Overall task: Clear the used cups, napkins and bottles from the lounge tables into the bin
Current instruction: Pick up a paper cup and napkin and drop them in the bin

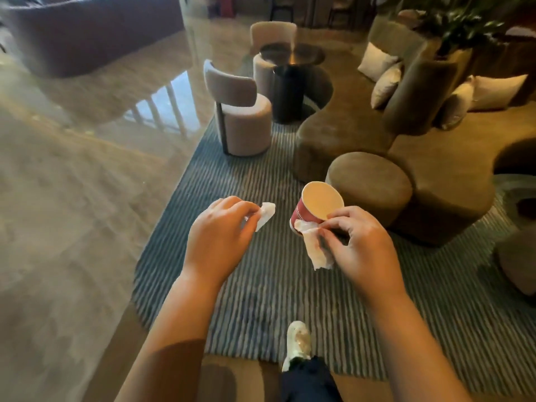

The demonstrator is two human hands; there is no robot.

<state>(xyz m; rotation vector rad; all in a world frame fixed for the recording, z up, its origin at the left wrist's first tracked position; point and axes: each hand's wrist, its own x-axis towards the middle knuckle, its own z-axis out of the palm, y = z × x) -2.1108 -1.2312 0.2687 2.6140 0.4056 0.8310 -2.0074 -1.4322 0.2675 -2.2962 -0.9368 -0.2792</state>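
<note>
left hand (220, 227): fingers curled, pinching small white napkin (265, 214)
right hand (358, 242): grips red paper cup (317, 206) and crumpled napkin (314, 249)
below: striped rug (261, 285)

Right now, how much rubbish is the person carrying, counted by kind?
Cups: 1, the red cup gripped by the right hand.
Napkins: 2, the left napkin pinched by the left hand, and the right napkin held in the right hand with the cup.
Bottles: 0.
Total: 3.
</note>
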